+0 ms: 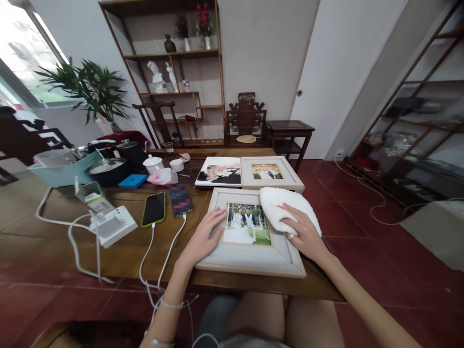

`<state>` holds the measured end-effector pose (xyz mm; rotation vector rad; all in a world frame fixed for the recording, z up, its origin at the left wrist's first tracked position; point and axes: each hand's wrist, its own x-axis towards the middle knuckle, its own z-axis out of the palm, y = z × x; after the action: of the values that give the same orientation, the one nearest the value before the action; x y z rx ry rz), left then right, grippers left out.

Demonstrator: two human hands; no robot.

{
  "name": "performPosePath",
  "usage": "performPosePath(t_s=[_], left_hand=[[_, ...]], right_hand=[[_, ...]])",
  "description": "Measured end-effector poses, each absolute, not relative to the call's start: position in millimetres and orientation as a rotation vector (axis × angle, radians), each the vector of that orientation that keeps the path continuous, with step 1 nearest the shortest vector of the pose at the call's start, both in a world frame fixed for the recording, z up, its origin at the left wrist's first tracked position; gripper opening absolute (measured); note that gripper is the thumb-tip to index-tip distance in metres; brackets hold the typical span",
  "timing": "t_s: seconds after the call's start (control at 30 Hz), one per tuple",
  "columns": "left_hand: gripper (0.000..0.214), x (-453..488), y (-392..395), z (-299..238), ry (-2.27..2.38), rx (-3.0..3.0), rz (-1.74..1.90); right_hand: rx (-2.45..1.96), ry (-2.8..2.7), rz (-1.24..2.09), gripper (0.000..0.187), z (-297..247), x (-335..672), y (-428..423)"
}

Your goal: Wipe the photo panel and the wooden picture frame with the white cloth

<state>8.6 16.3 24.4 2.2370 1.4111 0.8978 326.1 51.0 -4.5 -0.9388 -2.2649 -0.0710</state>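
Note:
A white picture frame with a wedding photo of two people lies flat near the table's front edge. My left hand rests on the left side of this frame, its fingers stretched out. On the frame's upper right corner lies a fluffy white cloth, which also hangs past the right side. My right hand grips the cloth, fingers bent over it and a ring on one finger. Just behind are a second picture frame and a photo album with a blurred cover.
Two phones, one green-edged and one blurred, have white cables attached. A white power strip, blue box, black pot and light-blue basin stand at left. Behind the table are a wooden chair and shelf.

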Motion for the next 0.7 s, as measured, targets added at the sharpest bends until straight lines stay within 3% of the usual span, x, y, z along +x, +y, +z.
performPosePath(t_s=[0.17,0.4,0.7], left_hand=[[0.041,12,19,22,1.462,2.213,0.848],[0.044,14,20,19,1.543,2.229,0.785],[0.043,17,18,15,1.55,2.258,0.823]], right_hand=[[-0.951,-2.228,-0.143,0.033,-6,331,53],[-1.133,-1.986,-0.347,0.045,22,324,81],[-1.055,-2.555,-0.406,0.064,21,274,94]])
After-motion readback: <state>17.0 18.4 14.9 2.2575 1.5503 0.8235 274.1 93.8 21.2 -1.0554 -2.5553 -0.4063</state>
